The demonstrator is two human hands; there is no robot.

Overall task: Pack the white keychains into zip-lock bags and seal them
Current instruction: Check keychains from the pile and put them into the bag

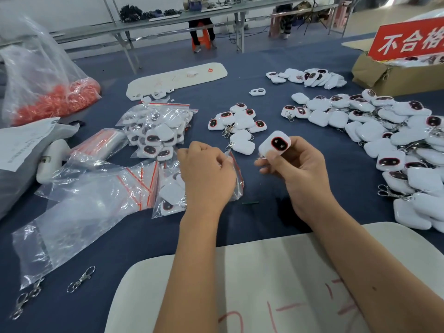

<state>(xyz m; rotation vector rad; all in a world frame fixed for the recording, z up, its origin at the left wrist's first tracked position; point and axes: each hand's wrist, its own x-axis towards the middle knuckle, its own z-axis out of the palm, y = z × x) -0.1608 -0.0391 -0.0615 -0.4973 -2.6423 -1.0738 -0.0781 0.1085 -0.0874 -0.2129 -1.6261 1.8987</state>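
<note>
Pinching one white keychain (pixel 276 144) dark-window-up between thumb and curled fingers, the right hand (pixel 296 174) holds it just beside the left hand (pixel 206 174), whose fingers grip a small zip-lock bag (pixel 236 174) by its mouth, probably ready for loading.

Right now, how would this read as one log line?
step: bagging | left hand: pinches zip-lock bag | right hand: holds white keychain | not yet inserted

Red sign (pixel 408 40) on the cardboard box (pixel 384 78), white characters: "不合格", cut off at frame edge. Red handwritten marks on near white board (pixel 264 284), unreadable. Paper sheet (pixel 21 143) print too blurred.
</note>
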